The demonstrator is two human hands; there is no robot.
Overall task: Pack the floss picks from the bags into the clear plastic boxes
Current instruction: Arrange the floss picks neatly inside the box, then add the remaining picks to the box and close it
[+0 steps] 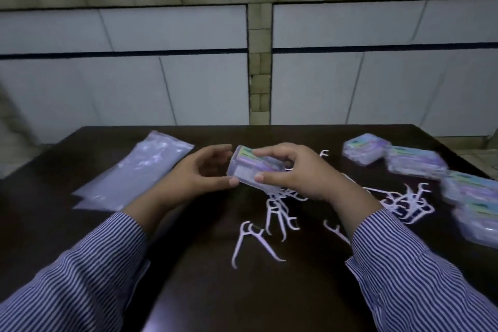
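Head view looks down on a dark counter (188, 291) where both hands meet over a clear plastic box (252, 170) held tilted above the surface. Right hand (299, 172) grips the box from its right side: the fingers (272, 152) curl over the top edge and the thumb presses the near face, so the box sits pinched between them. Left hand (200, 172) is at the box's left end, its thumb tip touching the lower left corner while its fingers curve loosely round that end; whether they actually touch the box cannot be told through the blur. Loose white floss picks (272, 219) lie scattered on the counter just below and in front of the held box, with another cluster (404, 201) off to the right past the right wrist. A flat clear bag (140, 170) lies to the left of the left hand, apart from it. Along the right edge of the counter sits a row of further boxes (415, 162), blurred, with coloured labels. Both arms wear striped sleeves (417, 277).
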